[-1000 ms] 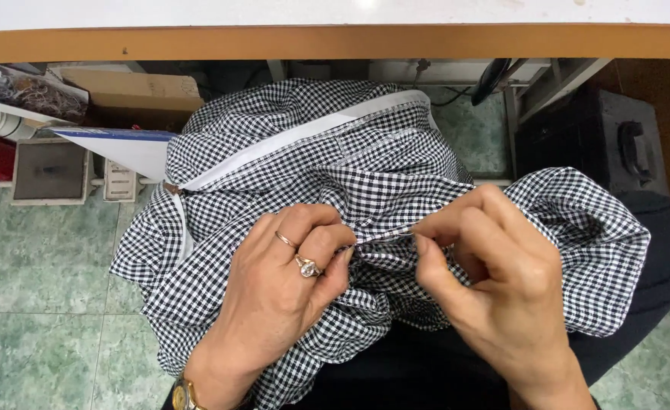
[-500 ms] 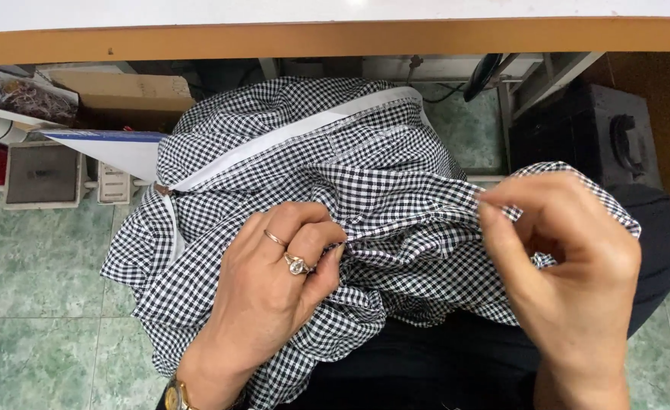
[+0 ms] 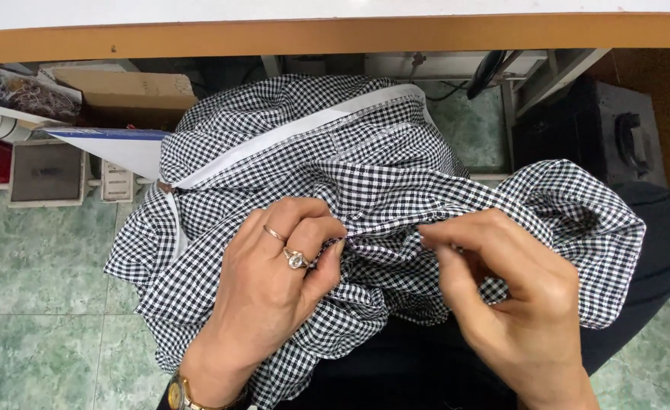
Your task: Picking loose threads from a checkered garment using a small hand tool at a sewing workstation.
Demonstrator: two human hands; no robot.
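- Two hands pinch one ridge of the checked garment [image 3: 396, 175], bunched on the lap below the table edge [image 3: 335, 38].
- The fold runs left to right: left hand [image 3: 274, 296] fingers closed on one end, right hand [image 3: 517, 304] fingertips nipped on the other.
- A cardboard box [image 3: 122, 91] sits beyond the garment's left; contents hidden.

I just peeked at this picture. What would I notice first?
First, the big black-and-white checked cloth bunched in the middle, on the person's lap. Both hands pinch a fold of it: the left hand, with two rings, and the right hand beside it. Across the top runs a wooden table edge, with a green tiled floor below.
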